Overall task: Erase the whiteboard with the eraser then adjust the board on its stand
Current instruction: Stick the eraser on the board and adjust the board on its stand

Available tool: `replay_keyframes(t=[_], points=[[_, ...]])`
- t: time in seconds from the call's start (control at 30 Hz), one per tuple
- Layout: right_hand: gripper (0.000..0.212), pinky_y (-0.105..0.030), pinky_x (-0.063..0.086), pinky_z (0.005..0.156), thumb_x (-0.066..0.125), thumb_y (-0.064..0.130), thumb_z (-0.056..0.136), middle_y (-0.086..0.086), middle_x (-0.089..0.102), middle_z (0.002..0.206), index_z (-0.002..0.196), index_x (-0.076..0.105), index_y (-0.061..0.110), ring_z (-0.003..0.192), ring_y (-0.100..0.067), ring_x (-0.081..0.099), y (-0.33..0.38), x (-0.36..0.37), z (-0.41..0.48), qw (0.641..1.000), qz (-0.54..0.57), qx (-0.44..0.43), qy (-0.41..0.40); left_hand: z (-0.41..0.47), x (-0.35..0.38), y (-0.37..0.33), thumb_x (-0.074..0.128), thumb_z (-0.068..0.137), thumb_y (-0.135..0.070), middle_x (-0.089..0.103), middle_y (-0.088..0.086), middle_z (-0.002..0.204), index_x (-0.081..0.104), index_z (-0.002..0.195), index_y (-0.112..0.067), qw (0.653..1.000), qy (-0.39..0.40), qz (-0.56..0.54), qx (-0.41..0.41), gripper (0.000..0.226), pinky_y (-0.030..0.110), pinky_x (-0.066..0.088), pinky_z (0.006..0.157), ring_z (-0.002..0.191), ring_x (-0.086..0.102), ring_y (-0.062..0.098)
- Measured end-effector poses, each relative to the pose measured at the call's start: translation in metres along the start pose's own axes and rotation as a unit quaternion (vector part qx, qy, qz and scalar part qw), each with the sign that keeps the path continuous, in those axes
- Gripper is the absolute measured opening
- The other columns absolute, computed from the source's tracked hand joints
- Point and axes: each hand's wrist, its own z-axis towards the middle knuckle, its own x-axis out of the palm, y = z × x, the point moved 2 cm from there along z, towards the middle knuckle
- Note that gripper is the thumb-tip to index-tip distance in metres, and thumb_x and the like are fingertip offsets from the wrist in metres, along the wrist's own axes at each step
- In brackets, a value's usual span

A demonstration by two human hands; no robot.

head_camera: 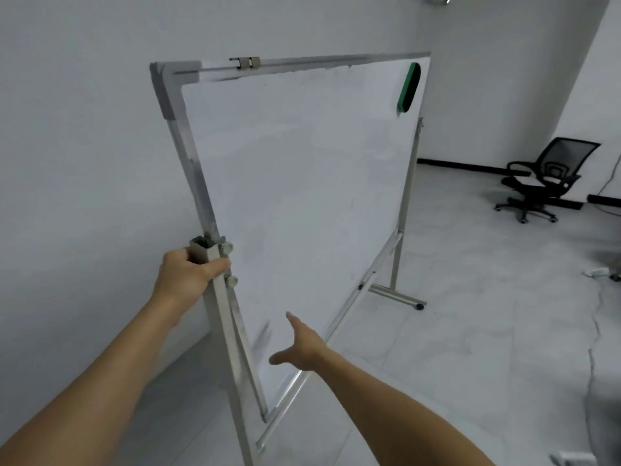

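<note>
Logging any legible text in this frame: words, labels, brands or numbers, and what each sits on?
None can be read. The white whiteboard in its silver metal frame is wiped blank, with only faint smudges. The green eraser stuck near its top corner and the black mesh office chair show no legible label.

The whiteboard stands tilted in its metal stand, its surface wiped nearly clean, with the green eraser stuck near its top right corner. The left hand grips the stand's near post just below a knob, while the right hand reaches, fingers spread, toward the board's lower edge. A black office chair stands on the pale floor beyond.
</note>
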Motion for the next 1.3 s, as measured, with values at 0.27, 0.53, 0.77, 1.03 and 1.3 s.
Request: replay_keyframes(t=[0.27, 0.53, 0.77, 1.03, 1.3], points=[[0.094, -0.022, 0.047, 0.067, 0.08, 0.031, 0.075, -0.005, 0.033, 0.152, 0.15, 0.023, 0.023, 0.122, -0.027, 0.051, -0.11, -0.154, 0.025, 0.988, 0.069, 0.103, -0.095, 0.015, 0.111, -0.044, 0.074, 0.077, -0.015, 0.046, 0.018, 0.13, 0.044, 0.131, -0.006, 0.913, -0.223, 0.135, 0.314, 0.063, 0.047, 0.046, 0.091, 0.119, 0.044, 0.033], [0.078, -0.034, 0.055, 0.079, 0.071, 0.023, 0.085, -0.01, 0.039, 0.147, 0.149, 0.027, 0.016, 0.096, -0.021, 0.057, -0.159, -0.265, 0.014, 0.955, 0.147, 0.153, -0.209, 0.035, 0.266, -0.107, 0.066, 0.074, -0.012, 0.063, 0.009, 0.1, 0.069, 0.092, -0.009, 0.809, -0.057, 0.251, 0.528, 0.019, 0.04, 0.045, 0.086, 0.095, 0.059, 0.032], [0.075, -0.032, 0.055, 0.074, 0.071, 0.025, 0.085, -0.01, 0.039, 0.149, 0.147, 0.031, 0.014, 0.087, -0.016, 0.055, -0.222, -0.361, -0.012, 0.925, 0.166, 0.186, -0.288, 0.076, 0.401, -0.143, 0.074, 0.07, -0.016, 0.062, 0.008, 0.093, 0.069, 0.088, -0.01, 0.795, 0.074, 0.344, 0.495, 0.019, 0.04, 0.047, 0.081, 0.085, 0.058, 0.03], [0.067, -0.033, 0.053, 0.066, 0.07, 0.025, 0.085, -0.005, 0.051, 0.118, 0.142, 0.038, 0.012, 0.086, -0.021, 0.058, -0.324, -0.526, 0.004, 0.906, 0.184, 0.187, -0.331, 0.118, 0.59, -0.221, 0.073, 0.066, -0.015, 0.063, 0.016, 0.105, 0.071, 0.089, -0.007, 0.755, 0.054, 0.374, 0.536, 0.024, 0.044, 0.045, 0.093, 0.101, 0.058, 0.034], [0.067, -0.044, 0.059, 0.076, 0.065, 0.04, 0.086, -0.011, 0.054, 0.128, 0.142, 0.039, 0.015, 0.096, -0.026, 0.064, -0.407, -0.696, 0.055, 0.896, 0.202, 0.19, -0.347, 0.173, 0.716, -0.27, 0.071, 0.066, -0.009, 0.042, 0.028, 0.14, 0.066, 0.113, -0.004, 0.748, -0.019, 0.423, 0.511, 0.048, 0.055, 0.018, 0.113, 0.135, 0.032, 0.045]])
